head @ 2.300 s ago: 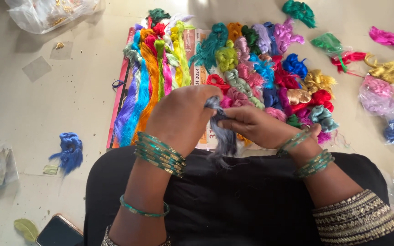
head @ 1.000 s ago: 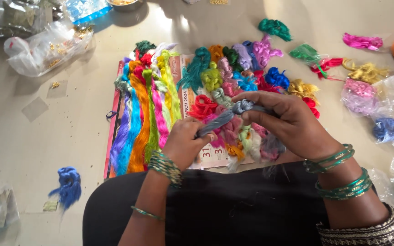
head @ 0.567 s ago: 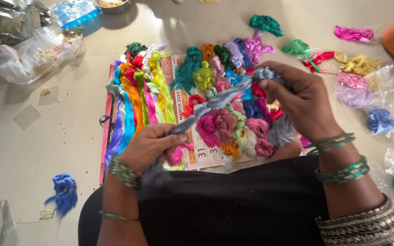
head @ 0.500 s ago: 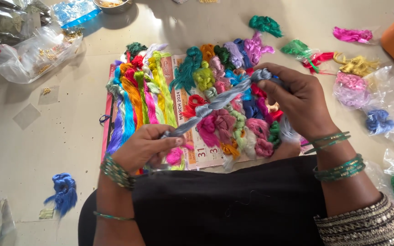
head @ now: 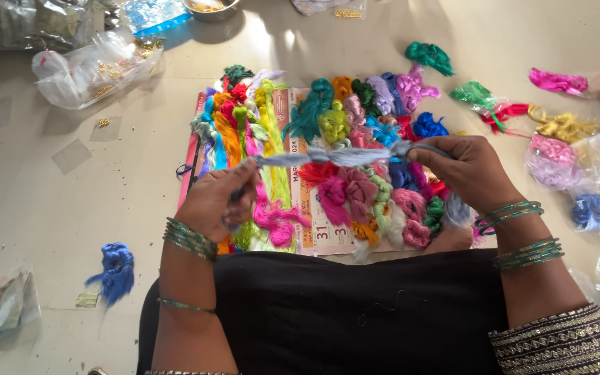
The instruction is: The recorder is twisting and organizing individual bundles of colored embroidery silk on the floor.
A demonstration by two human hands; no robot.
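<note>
— Both hands have drawn further apart since a moment ago, so the grey thread bundle (head: pixel 345 157) is now pulled out nearly level.

— Who grips what?

— Her left hand (head: pixel 218 202) is closed around the bundle's left end; her right hand (head: pixel 468 169) pinches the right end between closed fingers.

— Where does it hang?

— Stretched between the hands, above the calendar sheet (head: pixel 328 235) on the floor (head: pixel 105 180), over the rows of coloured thread skeins (head: pixel 355 132) lying on that sheet.

— Anything else about?

— A blue skein (head: pixel 115 269) lies alone near the left. A clear plastic bag (head: pixel 98 66) sits far left. Loose pink, green and yellow skeins lie far right.
</note>
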